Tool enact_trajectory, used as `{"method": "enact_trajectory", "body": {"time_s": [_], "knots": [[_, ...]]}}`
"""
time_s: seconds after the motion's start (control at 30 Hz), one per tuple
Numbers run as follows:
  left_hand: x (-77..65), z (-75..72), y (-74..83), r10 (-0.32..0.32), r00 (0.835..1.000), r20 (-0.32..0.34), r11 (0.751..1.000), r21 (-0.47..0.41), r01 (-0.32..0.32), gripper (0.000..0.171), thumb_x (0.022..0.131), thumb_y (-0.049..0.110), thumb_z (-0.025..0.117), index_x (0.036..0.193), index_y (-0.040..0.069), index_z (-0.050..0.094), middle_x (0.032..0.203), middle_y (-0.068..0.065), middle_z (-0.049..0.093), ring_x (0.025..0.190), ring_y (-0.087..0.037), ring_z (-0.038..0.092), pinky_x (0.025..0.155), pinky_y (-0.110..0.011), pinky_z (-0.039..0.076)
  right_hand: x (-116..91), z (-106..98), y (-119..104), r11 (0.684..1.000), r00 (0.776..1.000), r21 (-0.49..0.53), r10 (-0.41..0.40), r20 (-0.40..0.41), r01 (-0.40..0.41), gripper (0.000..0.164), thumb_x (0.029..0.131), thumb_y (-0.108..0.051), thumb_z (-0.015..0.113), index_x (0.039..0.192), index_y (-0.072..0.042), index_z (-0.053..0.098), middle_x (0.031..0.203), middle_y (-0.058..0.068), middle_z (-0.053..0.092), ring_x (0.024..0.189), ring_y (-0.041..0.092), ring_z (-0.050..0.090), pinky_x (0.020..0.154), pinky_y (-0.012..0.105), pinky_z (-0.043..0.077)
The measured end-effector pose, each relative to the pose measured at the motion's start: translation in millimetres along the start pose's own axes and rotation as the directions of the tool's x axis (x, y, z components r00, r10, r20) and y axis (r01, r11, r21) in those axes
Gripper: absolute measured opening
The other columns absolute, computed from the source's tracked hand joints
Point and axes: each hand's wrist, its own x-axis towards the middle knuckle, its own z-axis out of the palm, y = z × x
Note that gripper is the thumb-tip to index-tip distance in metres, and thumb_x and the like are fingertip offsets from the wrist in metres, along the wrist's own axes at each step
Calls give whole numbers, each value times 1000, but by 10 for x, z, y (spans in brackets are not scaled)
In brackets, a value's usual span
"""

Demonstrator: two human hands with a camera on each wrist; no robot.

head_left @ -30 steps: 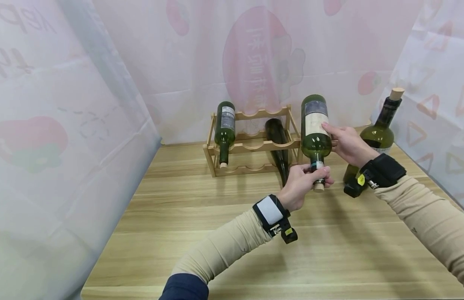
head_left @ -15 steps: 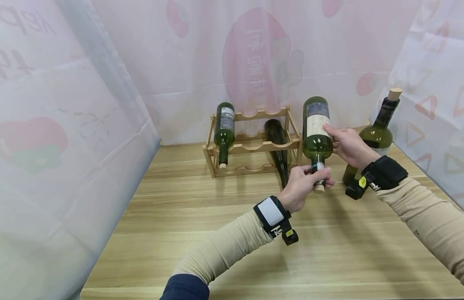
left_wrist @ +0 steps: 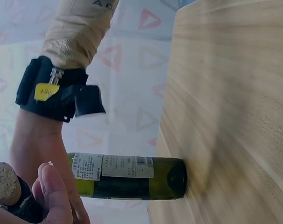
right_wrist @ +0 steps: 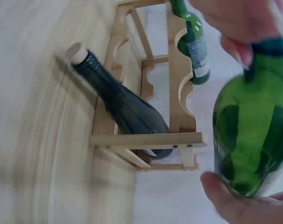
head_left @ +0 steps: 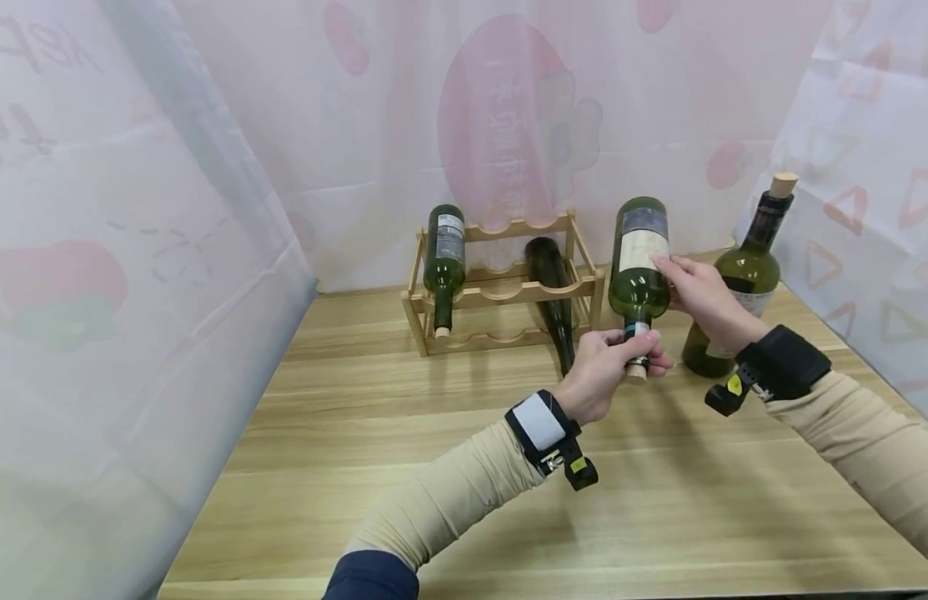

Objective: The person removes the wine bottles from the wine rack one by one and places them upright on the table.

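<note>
A green wine bottle [head_left: 642, 275] with a cream label and a cork is held up in both hands, its neck tilted down toward me. My left hand [head_left: 609, 367] grips the neck just above the cork [left_wrist: 5, 183]. Against the body of this bottle, my right hand [head_left: 707, 300] holds from the right side, thumb on the label. Just left of it stands a two-tier wooden wine rack [head_left: 509, 292]. One green bottle [head_left: 444, 258] lies on its top tier at the left, cork forward. A dark bottle [right_wrist: 127, 102] lies in the lower tier at the right.
Another corked wine bottle [head_left: 744, 275] stands upright on the wooden table [head_left: 343, 467], behind my right hand. A printed white curtain [head_left: 388, 125] closes off the back and both sides, close behind the rack.
The held bottle has shifted slightly to the right relative to the rack and leans a little more. My right hand has moved slightly with it, while the left keeps its grip on the neck.
</note>
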Motion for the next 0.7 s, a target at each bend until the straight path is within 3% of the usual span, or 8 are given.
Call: {"method": "enact_trajectory", "body": {"time_s": [0.13, 0.2, 0.23, 0.33, 0.47, 0.57, 0.63, 0.7], "knots": [[22, 3, 12, 8, 1000, -5, 1000, -5, -8, 11, 93, 8, 63, 91, -2, 68, 74, -7, 67, 68, -14, 68, 75, -31, 60, -158, 73, -35, 952, 984, -281, -154, -86, 124, 66, 104, -43, 28, 153, 0, 14, 155, 26, 25, 136, 40, 37, 111, 51, 35], [31, 2, 20, 13, 1000, -4, 1000, -10, -13, 11, 93, 7, 62, 91, -1, 68, 74, -7, 67, 68, -15, 68, 75, -32, 60, -224, 108, -13, 894, 950, -373, -301, -87, 249, 55, 106, -30, 32, 151, -1, 22, 154, 27, 25, 138, 45, 33, 112, 58, 28], [36, -1, 25, 15, 1000, -2, 1000, -16, -15, 10, 93, 7, 62, 90, -1, 67, 75, -7, 67, 68, -15, 68, 75, -31, 60, -251, 124, 8, 846, 921, -436, -380, -86, 309, 51, 105, -23, 35, 150, -1, 26, 153, 28, 26, 138, 47, 33, 112, 59, 27], [45, -11, 43, 23, 1000, 2, 999, -35, -23, 9, 94, 6, 60, 92, -1, 66, 77, -9, 66, 68, -15, 68, 74, -30, 60, -295, 174, 72, 661, 785, -564, -619, -36, 495, 50, 95, 2, 45, 144, -2, 41, 148, 30, 36, 132, 49, 40, 107, 60, 33], [47, -32, 75, 24, 1000, 4, 999, -34, -23, 20, 95, 7, 60, 103, -10, 65, 78, -9, 66, 68, -14, 68, 71, -27, 59, -297, 209, 145, 335, 584, -720, -803, 120, 608, 64, 77, 16, 57, 138, -3, 51, 144, 28, 44, 133, 44, 41, 105, 56, 36], [46, -43, 96, 21, 1000, 4, 999, -31, -21, 26, 95, 8, 60, 108, -14, 63, 78, -9, 67, 67, -13, 68, 69, -25, 59, -274, 207, 188, 134, 500, -774, -827, 257, 619, 73, 70, 12, 66, 139, -5, 49, 147, 24, 43, 139, 37, 36, 104, 52, 35], [43, -46, 105, 18, 1000, 5, 999, -34, -18, 24, 94, 8, 61, 107, -13, 64, 79, -9, 67, 67, -13, 68, 69, -25, 59, -251, 203, 202, 42, 471, -789, -821, 323, 613, 76, 69, 9, 66, 141, -6, 47, 149, 22, 41, 141, 34, 34, 101, 50, 34], [35, -44, 113, 15, 1000, 5, 999, -30, -15, 21, 94, 8, 61, 103, -10, 66, 79, -10, 67, 67, -13, 68, 68, -25, 59, -223, 199, 216, -24, 450, -798, -815, 364, 603, 73, 73, 6, 62, 143, -6, 45, 150, 21, 39, 141, 35, 34, 100, 50, 33]]}}
